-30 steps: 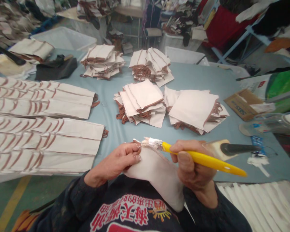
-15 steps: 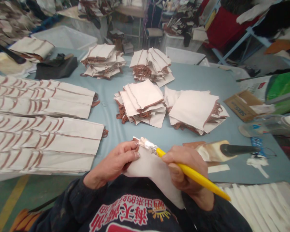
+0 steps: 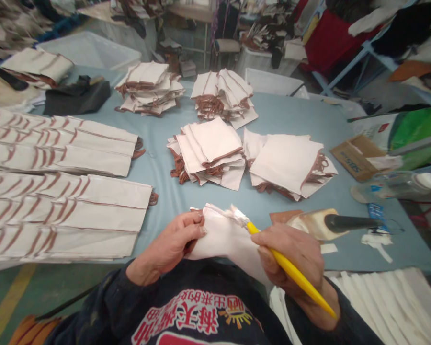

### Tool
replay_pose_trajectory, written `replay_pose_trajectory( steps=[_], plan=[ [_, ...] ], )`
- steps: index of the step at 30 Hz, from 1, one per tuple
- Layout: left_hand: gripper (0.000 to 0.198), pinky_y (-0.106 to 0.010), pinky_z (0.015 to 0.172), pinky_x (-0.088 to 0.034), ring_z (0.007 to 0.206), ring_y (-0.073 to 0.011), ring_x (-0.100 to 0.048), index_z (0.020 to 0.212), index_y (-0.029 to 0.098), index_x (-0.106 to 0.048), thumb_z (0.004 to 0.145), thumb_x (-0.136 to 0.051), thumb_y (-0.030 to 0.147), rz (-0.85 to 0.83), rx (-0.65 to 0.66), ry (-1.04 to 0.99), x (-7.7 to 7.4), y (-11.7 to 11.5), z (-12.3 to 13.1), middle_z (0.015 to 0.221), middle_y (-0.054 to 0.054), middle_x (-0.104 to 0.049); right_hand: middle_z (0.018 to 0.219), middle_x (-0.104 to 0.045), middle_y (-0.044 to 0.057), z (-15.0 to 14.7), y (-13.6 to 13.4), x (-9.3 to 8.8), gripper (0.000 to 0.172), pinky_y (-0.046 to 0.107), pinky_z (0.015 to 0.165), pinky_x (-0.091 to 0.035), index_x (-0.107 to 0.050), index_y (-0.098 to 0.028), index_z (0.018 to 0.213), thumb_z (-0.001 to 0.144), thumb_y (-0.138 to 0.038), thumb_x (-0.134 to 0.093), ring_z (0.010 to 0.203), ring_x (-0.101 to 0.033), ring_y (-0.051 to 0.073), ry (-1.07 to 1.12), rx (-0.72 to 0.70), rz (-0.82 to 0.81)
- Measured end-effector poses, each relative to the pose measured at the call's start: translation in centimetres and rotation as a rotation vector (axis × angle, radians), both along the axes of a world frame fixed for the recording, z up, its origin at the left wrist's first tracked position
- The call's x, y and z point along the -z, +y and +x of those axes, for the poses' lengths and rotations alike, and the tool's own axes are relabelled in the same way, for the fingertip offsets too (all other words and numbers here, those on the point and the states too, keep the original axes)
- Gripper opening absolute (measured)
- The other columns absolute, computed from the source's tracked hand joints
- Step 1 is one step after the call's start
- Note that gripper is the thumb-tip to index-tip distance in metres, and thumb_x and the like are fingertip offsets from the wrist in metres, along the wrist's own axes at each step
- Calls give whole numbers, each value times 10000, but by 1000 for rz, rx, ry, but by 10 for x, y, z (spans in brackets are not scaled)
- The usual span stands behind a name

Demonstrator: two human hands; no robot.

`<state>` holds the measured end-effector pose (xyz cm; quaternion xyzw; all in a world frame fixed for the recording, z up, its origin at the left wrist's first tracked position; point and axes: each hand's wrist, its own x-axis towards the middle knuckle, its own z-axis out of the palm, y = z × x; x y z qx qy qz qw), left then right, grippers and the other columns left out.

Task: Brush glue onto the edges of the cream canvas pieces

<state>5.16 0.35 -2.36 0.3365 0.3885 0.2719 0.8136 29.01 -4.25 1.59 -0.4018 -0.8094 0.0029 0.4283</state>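
Your left hand (image 3: 168,247) pinches the soft, limp cloth (image 3: 222,237) at its top edge; your right hand (image 3: 298,249) grips the brush (image 3: 290,271), probably gluey, against that edge.

Four stacks of folded pieces (image 3: 210,151) on the worktop (image 3: 290,120); one loose white piece (image 3: 222,237); one yellow-handled brush (image 3: 290,272); one black-handled tool (image 3: 345,223); one cardboard box (image 3: 355,155); one clear bottle (image 3: 398,184); two hands, the left hand (image 3: 172,244) and the right hand (image 3: 296,254).

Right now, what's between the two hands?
Head view: a white cloth piece, gripped by the left hand, spans the gap to the right hand; the yellow brush touches its top edge.
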Motion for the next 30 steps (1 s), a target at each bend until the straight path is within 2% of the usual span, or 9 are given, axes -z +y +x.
replay_pose_trajectory(
  steps=[4,6,9,13,15,17,20,24,30],
  plan=[
    [197,-204,460,-188,490,-62,-260,771,166,-616,752,-692,347,71,50,106,8,-1,0,594,78,-434,721,-717,7,4,-14,6,161,275,591,-559,-683,-209,983,1063,-251,-550,616,-695,157,63,197,17],
    [153,-209,499,-277,529,-83,-347,769,165,-638,788,-635,316,223,83,148,8,-1,1,626,55,-483,720,-696,-1,2,-17,14,164,281,598,-554,-689,-213,985,1061,-280,-560,623,-682,156,160,288,-8],
    [173,-252,660,-446,671,-135,-527,703,182,-612,853,-527,191,609,98,243,8,-2,4,688,17,-565,697,-654,-25,-3,-13,23,155,271,563,-527,-691,-223,1011,1058,-284,-557,573,-631,139,340,321,-124],
    [288,-256,618,-413,613,-130,-490,653,214,-465,861,-459,16,1175,-70,422,18,-10,5,631,37,-501,609,-590,-61,-8,-11,21,149,271,529,-506,-694,-224,1015,1046,-251,-551,486,-565,127,483,262,-276],
    [292,-264,604,-407,618,-139,-510,707,219,-485,872,-475,-22,1406,-130,490,24,-14,3,647,30,-539,600,-593,-61,-8,-14,17,132,274,518,-492,-696,-223,994,1030,-250,-572,483,-571,131,468,280,-317],
    [279,-275,623,-436,652,-157,-562,768,217,-528,896,-493,-28,1542,-125,552,28,-17,0,678,9,-601,625,-629,-47,-9,-17,12,117,275,498,-489,-692,-225,979,1018,-254,-585,498,-602,141,421,305,-332],
    [270,-295,633,-467,648,-174,-598,801,217,-567,923,-502,-16,1621,-101,632,29,-20,-2,676,-4,-635,663,-687,-37,-13,-17,1,114,266,492,-521,-671,-236,947,1009,-232,-576,515,-655,143,298,304,-282],
    [270,-300,618,-473,643,-181,-617,823,211,-605,953,-497,0,1683,-98,685,30,-21,0,658,-5,-643,696,-736,-52,-30,-13,-16,160,236,560,-578,-614,-248,916,994,-142,-523,539,-695,119,139,180,-221],
    [288,-315,597,-462,601,-184,-574,766,223,-568,927,-477,2,1695,-139,681,34,-24,1,634,-10,-624,643,-688,-64,-46,-29,-16,164,228,529,-557,-587,-250,900,985,-132,-510,502,-651,105,227,71,-277]
  ],
)
